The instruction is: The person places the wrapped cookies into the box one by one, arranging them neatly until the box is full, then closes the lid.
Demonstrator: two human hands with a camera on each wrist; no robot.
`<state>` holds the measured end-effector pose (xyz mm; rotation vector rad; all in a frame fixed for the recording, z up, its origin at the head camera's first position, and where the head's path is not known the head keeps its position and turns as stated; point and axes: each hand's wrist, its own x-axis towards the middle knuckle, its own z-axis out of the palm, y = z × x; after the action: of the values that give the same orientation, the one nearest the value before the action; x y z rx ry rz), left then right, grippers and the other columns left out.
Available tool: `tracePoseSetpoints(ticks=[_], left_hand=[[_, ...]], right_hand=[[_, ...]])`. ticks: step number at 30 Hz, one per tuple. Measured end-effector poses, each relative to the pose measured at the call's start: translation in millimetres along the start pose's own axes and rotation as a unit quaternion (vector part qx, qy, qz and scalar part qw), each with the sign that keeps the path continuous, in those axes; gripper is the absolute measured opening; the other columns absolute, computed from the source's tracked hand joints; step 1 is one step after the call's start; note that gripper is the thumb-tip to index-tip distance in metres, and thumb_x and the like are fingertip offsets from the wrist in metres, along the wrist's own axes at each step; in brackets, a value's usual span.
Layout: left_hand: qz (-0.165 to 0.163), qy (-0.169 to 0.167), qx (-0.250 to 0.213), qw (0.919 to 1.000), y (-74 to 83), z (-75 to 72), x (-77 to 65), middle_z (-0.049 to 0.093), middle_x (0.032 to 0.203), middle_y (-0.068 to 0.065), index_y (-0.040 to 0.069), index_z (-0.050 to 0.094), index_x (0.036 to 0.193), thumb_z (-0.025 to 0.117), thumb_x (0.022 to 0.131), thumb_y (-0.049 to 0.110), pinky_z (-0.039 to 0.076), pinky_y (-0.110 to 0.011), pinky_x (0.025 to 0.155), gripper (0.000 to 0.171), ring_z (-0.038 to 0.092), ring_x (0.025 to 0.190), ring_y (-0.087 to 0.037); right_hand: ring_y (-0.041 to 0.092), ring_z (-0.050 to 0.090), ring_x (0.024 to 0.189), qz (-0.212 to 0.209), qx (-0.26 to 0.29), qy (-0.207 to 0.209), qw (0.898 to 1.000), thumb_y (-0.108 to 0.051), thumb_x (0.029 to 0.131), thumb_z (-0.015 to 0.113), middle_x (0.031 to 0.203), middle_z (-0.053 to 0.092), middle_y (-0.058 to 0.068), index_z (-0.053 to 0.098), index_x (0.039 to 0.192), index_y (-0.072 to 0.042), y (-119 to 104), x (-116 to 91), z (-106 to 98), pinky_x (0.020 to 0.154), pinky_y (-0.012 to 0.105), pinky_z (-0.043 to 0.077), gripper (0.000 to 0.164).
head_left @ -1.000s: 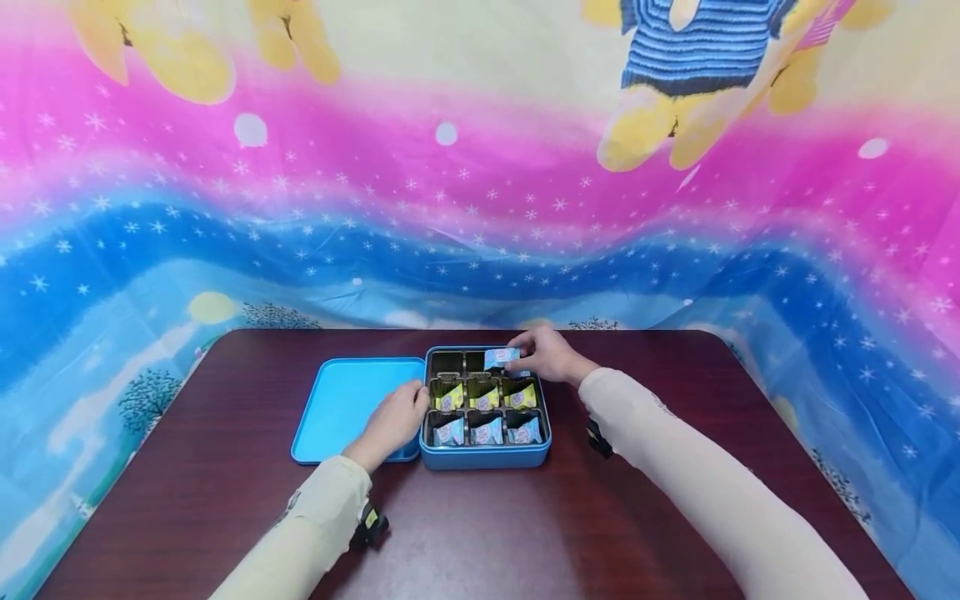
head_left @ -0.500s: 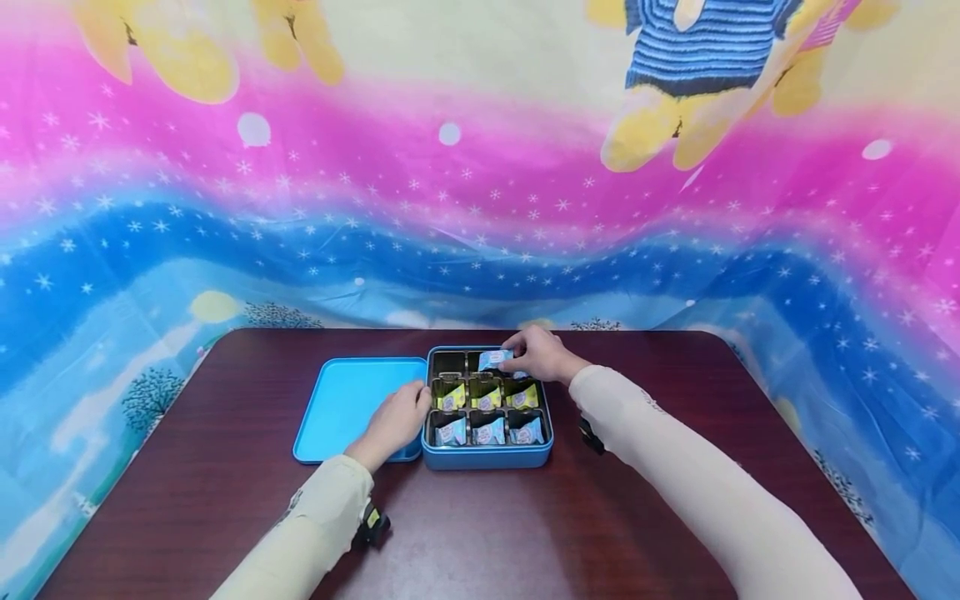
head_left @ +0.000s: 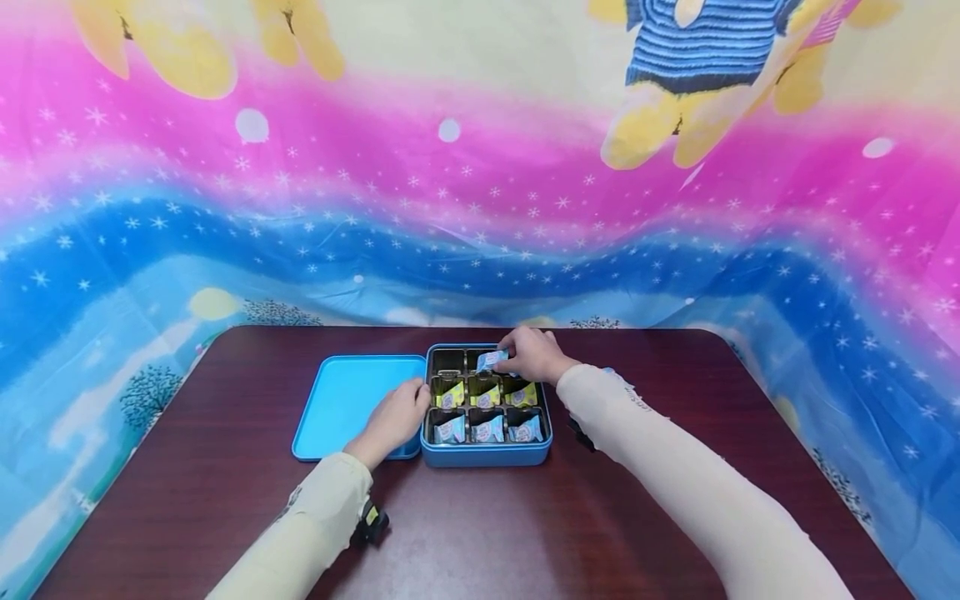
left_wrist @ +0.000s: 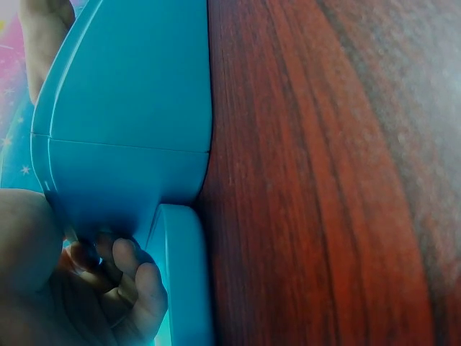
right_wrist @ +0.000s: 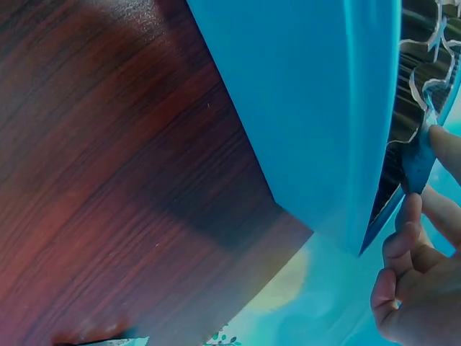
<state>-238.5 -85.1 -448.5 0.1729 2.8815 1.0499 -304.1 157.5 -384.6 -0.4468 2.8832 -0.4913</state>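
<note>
A blue box (head_left: 486, 457) with a grid of compartments stands on the table. My left hand (head_left: 397, 412) holds its left side; in the left wrist view the fingers (left_wrist: 148, 295) are curled against the wall. My right hand (head_left: 534, 354) pinches a light blue wrapped candy (head_left: 491, 360) over the back middle compartment. In the right wrist view that candy (right_wrist: 418, 162) sits between thumb and fingertips. Yellow wrapped candies (head_left: 484, 395) fill the middle row, and blue wrapped candies (head_left: 487, 429) the front row. The back left compartment (head_left: 448, 360) is bare. My right hand hides the back right one.
A light blue lid (head_left: 345, 404) lies left of the box, against it. Behind the right sleeve (head_left: 637, 417), a small pale blue piece (head_left: 621, 377) shows on the brown table (head_left: 480, 533). A patterned cloth (head_left: 480, 208) hangs behind the table.
My right hand has shifted left with the blue wrapped candy, over the back middle compartment. A small pale blue piece has come into view behind the sleeve. My left hand stays put.
</note>
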Motion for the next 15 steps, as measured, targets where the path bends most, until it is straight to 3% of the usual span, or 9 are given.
tracePoseSetpoints(ticks=[15], left_hand=[[-0.003,-0.002,-0.003,1.0000,0.0,-0.7,-0.1,0.046,0.071,-0.006,0.012,0.050,0.083,0.039,0.108,0.028,0.035,-0.032,0.056,0.032,0.043,0.059,-0.020]], right_hand=[[0.018,0.065,0.102,-0.017,-0.044,-0.002,0.999,-0.037,0.093,0.072,0.115,0.074,0.001,0.070,0.128,-0.016,-13,2,7,0.081,0.035,0.033,0.040]])
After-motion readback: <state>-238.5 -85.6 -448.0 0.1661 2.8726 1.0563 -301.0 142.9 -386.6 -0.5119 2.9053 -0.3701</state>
